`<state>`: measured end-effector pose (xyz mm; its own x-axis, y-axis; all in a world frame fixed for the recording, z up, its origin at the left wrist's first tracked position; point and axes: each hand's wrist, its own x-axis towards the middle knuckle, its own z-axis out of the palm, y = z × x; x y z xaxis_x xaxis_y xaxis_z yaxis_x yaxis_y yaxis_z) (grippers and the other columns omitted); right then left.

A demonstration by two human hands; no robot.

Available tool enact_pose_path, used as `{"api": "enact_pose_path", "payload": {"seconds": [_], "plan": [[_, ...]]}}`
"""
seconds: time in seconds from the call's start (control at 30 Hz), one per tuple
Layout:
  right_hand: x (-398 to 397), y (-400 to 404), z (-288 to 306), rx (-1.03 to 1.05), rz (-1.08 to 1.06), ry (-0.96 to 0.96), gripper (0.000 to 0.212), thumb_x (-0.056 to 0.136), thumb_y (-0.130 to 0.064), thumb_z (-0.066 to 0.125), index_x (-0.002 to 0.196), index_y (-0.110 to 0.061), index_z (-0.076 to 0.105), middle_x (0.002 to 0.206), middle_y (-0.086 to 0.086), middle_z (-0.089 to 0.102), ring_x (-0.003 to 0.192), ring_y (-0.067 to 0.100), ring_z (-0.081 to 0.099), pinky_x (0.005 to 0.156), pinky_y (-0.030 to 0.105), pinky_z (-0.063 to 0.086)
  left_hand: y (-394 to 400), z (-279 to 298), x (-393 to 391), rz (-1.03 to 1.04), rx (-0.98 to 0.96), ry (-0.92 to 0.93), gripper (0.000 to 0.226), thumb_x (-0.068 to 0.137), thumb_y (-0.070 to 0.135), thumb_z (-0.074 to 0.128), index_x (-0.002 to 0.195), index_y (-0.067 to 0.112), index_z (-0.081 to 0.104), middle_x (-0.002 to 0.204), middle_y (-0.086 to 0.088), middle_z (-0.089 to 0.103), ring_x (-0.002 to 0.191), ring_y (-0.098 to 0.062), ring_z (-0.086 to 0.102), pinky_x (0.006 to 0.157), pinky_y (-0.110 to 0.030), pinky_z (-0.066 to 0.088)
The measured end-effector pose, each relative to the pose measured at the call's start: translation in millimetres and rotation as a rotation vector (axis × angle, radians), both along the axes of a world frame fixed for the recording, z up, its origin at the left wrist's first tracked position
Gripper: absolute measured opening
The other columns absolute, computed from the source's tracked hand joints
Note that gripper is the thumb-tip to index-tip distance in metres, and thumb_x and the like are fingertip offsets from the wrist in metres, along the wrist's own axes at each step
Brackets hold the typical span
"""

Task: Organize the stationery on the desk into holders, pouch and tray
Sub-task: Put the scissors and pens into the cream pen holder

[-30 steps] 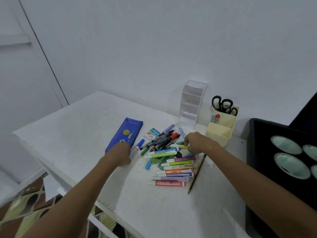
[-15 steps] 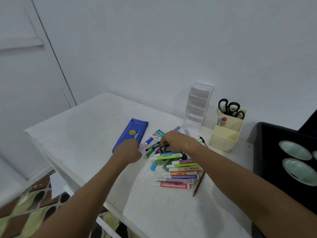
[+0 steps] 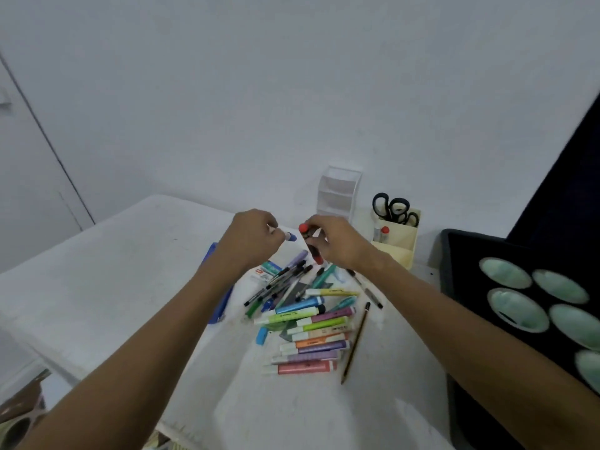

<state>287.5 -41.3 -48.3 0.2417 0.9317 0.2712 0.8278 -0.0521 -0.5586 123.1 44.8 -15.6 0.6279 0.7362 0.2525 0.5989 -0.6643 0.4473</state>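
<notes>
The left hand point(image 3: 251, 237) pinches a blue-capped marker point(image 3: 290, 236) and the right hand point(image 3: 337, 243) grips red-capped ones point(image 3: 308, 241), both lifted above the pile point(image 3: 305, 316), probably gathering like pens for one trip. The holders point(image 3: 397, 241) stand just behind, and the pouch point(image 3: 220, 306) lies under the left forearm.

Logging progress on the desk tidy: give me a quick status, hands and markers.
Left hand grips blue-capped marker. Right hand grips red-capped markers, both lifted above pile. Cream holder ahead, nothing blocking.

Blue pouch point(image 3: 217, 297), cream holder point(image 3: 400, 242) w/ black scissors point(image 3: 393, 208), white desk point(image 3: 97, 271), pastel highlighters point(image 3: 311, 345).
</notes>
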Motion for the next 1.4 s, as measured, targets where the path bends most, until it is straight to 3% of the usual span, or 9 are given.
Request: {"api": "enact_pose_path", "payload": {"seconds": [0.13,0.4,0.53,0.73,0.9,1.0,1.17,1.3,1.4], "plan": [[32.9,-46.4,42.9,0.227,-0.191,0.071,0.023,0.09,-0.014,0.061,0.113,-0.015,0.062,0.097,-0.006,0.063,0.074,0.012,0.063,0.062,0.01,0.047,-18.0,34.3,48.6,-0.144,0.081,-0.176,0.017,0.083,0.022,0.058,0.093,0.014,0.07,0.076,0.004,0.062,0.063,-0.01,0.053,0.053,-0.014,0.036],[95.6,-108.1,54.3,0.418,-0.472,0.101,0.021,0.088,-0.011,0.063,0.108,-0.016,0.06,0.098,0.001,0.064,0.075,0.001,0.061,0.061,0.001,0.045,-56.9,47.9,152.5,-0.422,0.113,-0.313,0.02,0.084,0.021,0.057,0.098,0.014,0.069,0.083,0.006,0.063,0.074,-0.01,0.052,0.053,-0.006,0.028],[110.4,-104.8,23.3,0.348,-0.527,0.111,0.018,0.086,-0.003,0.063,0.101,-0.012,0.061,0.093,0.006,0.065,0.065,0.002,0.061,0.058,0.003,0.045,-61.0,27.8,186.1,-0.464,0.075,-0.173,0.017,0.082,0.016,0.058,0.092,0.01,0.07,0.083,-0.003,0.069,0.07,-0.016,0.055,0.054,-0.017,0.035],[127.1,-91.2,-18.6,0.261,-0.543,0.093,0.019,0.086,0.003,0.057,0.093,-0.015,0.058,0.09,0.007,0.064,0.07,0.023,0.061,0.056,0.007,0.042,-59.2,-2.6,204.6,-0.499,0.075,0.003,0.016,0.085,0.01,0.05,0.079,0.002,0.063,0.065,-0.003,0.055,0.063,-0.022,0.052,0.049,-0.027,0.038],[131.9,-82.1,-34.7,0.188,-0.545,0.052,0.015,0.084,0.005,0.056,0.09,-0.008,0.06,0.091,0.012,0.062,0.076,0.026,0.059,0.068,0.032,0.052,-49.0,-27.3,210.7,-0.508,0.059,0.029,0.013,0.084,0.01,0.053,0.088,0.005,0.064,0.076,-0.011,0.062,0.07,-0.025,0.055,0.059,-0.032,0.045],[131.4,-77.3,-39.8,0.146,-0.546,0.047,0.013,0.084,0.002,0.061,0.087,-0.011,0.061,0.093,0.012,0.062,0.079,0.023,0.06,0.072,0.033,0.053,-45.1,-35.6,215.2,-0.512,0.1,0.058,0.009,0.081,0.015,0.06,0.083,0.008,0.066,0.077,-0.008,0.065,0.075,-0.026,0.059,0.061,-0.032,0.045],[126.4,-74.8,-46.2,0.144,-0.566,0.099,0.016,0.085,0.001,0.062,0.1,-0.003,0.066,0.098,0.014,0.068,0.086,0.025,0.066,0.077,0.029,0.054,-41.4,-44.4,215.5,-0.48,0.254,0.151,0.021,0.086,0.031,0.061,0.1,0.02,0.072,0.102,-0.008,0.061,0.098,-0.029,0.051,0.08,-0.036,0.045],[120.2,-83.2,-43.6,0.124,-0.557,0.114,0.041,0.084,0.003,0.061,0.124,-0.005,0.057,0.106,0.01,0.064,0.087,0.018,0.06,0.077,0.021,0.045,-39.6,-51.5,208.8,-0.482,0.231,0.23,0.042,0.084,0.023,0.058,0.126,0.023,0.057,0.123,-0.011,0.052,0.11,-0.033,0.047,0.089,-0.041,0.042],[113.5,-85.6,-37.8,0.206,-0.592,0.069,0.039,0.083,-0.002,0.063,0.122,-0.007,0.058,0.106,0.009,0.058,0.087,0.017,0.055,0.074,0.024,0.045,-35.4,-46.5,197.1,-0.503,0.166,0.143,0.053,0.083,0.018,0.06,0.134,0.023,0.051,0.126,-0.012,0.052,0.115,-0.033,0.047,0.092,-0.042,0.044]]}}
